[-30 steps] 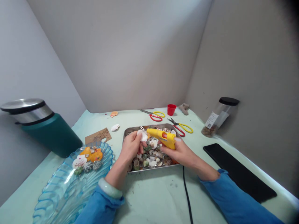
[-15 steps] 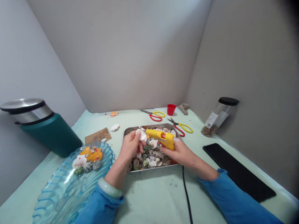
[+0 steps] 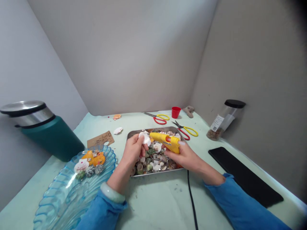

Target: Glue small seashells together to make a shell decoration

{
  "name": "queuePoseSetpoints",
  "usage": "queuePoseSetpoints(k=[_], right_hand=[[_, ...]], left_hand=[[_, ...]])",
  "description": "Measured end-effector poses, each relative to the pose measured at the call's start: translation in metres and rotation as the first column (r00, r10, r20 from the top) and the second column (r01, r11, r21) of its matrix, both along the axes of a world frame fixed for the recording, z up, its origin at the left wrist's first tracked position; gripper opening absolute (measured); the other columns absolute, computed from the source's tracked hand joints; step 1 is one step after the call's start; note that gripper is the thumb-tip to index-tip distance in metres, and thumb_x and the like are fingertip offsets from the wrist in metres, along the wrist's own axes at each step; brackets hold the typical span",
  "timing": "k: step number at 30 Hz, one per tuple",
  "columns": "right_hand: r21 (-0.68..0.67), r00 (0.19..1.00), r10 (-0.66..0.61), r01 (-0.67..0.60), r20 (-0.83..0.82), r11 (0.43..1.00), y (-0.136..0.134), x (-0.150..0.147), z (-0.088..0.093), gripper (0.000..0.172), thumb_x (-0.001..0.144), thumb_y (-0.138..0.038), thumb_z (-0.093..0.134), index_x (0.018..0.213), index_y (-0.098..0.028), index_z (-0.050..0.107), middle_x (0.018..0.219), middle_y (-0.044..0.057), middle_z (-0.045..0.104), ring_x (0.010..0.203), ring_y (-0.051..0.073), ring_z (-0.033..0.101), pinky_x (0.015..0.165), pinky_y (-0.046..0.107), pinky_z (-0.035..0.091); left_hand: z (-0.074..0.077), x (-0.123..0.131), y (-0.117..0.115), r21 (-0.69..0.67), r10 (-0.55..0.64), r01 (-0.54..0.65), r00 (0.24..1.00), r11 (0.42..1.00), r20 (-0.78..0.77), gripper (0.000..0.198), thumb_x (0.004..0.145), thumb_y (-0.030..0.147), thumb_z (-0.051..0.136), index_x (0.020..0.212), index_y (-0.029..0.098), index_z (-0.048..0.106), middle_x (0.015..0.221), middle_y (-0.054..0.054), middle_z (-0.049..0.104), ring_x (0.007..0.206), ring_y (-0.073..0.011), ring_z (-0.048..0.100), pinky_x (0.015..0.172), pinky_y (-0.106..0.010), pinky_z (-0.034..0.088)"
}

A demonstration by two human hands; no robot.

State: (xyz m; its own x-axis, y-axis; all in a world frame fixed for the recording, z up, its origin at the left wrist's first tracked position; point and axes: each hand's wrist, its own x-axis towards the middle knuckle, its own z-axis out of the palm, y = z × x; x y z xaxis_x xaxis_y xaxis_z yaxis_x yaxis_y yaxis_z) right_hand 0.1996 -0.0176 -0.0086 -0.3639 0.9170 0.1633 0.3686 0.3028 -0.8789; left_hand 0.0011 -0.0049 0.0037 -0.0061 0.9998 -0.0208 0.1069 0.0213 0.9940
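My left hand [image 3: 133,149] pinches a white seashell [image 3: 145,139] between thumb and fingers. In my right hand [image 3: 183,156] is a yellow glue gun [image 3: 165,140], a pale glue stick poking out of its back end. Its nozzle points left, close to the shell; whether the two touch I cannot tell. Both hands are above a metal tray [image 3: 153,173] filled with many small shells and snail shells [image 3: 155,156]. Parts of the tray's contents are hidden behind my hands.
Left: a blue glass plate [image 3: 52,195] with orange and white shells, a teal bottle [image 3: 52,137], a brown board [image 3: 100,139]. Behind: two pairs of scissors [image 3: 161,118], a red cup [image 3: 176,112]. Right: a jar [image 3: 222,123], a black slab [image 3: 244,175]. A black cord [image 3: 191,198] runs toward me.
My left hand has shifted the white shell very slightly left, away from the glue gun's nozzle. Everything else stays in place.
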Motion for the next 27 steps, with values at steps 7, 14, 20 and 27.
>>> queuePoseSetpoints(k=[7,14,20,27], right_hand=[[0.003,1.000,0.015,-0.015,-0.005,1.000,0.0003,-0.0013,0.0040,0.023,0.077,-0.030,0.057,0.096,-0.017,0.059,0.080,0.003,0.061,0.070,0.016,0.055,0.064,0.029,0.045],[-0.009,1.000,0.015,-0.015,0.012,1.000,-0.0010,-0.0006,0.0030,0.022,0.078,-0.031,0.056,0.094,-0.017,0.060,0.078,0.002,0.060,0.069,0.016,0.053,0.062,0.028,0.044],[-0.017,0.999,0.030,-0.031,-0.030,0.999,-0.0027,-0.0011,0.0046,0.024,0.078,-0.030,0.057,0.096,-0.015,0.059,0.082,0.003,0.060,0.072,0.016,0.054,0.065,0.028,0.045],[0.009,1.000,0.026,-0.026,0.009,1.000,0.0000,-0.0004,0.0038,0.023,0.078,-0.030,0.057,0.096,-0.017,0.059,0.076,0.001,0.058,0.066,0.014,0.052,0.059,0.026,0.042]], left_hand=[[-0.0033,-0.0023,0.0025,-0.007,0.010,-0.010,0.995,1.000,0.100,0.024,0.078,0.038,0.049,0.069,0.015,0.047,0.051,0.004,0.056,0.029,-0.0039,0.039,0.029,-0.015,0.025],[-0.0035,-0.0060,0.0046,-0.055,0.018,-0.008,0.984,0.998,0.176,0.026,0.076,0.036,0.051,0.062,0.015,0.046,0.042,0.004,0.051,0.025,-0.0038,0.033,0.028,-0.016,0.020],[-0.0018,-0.0050,0.0036,-0.071,0.027,-0.015,0.986,0.997,0.165,0.024,0.076,0.035,0.051,0.063,0.016,0.045,0.043,0.003,0.053,0.025,-0.0041,0.032,0.028,-0.016,0.019],[-0.0029,-0.0047,0.0044,-0.060,0.024,-0.014,0.988,0.998,0.154,0.024,0.075,0.035,0.052,0.064,0.015,0.046,0.045,0.002,0.054,0.026,-0.0036,0.033,0.029,-0.015,0.020]])
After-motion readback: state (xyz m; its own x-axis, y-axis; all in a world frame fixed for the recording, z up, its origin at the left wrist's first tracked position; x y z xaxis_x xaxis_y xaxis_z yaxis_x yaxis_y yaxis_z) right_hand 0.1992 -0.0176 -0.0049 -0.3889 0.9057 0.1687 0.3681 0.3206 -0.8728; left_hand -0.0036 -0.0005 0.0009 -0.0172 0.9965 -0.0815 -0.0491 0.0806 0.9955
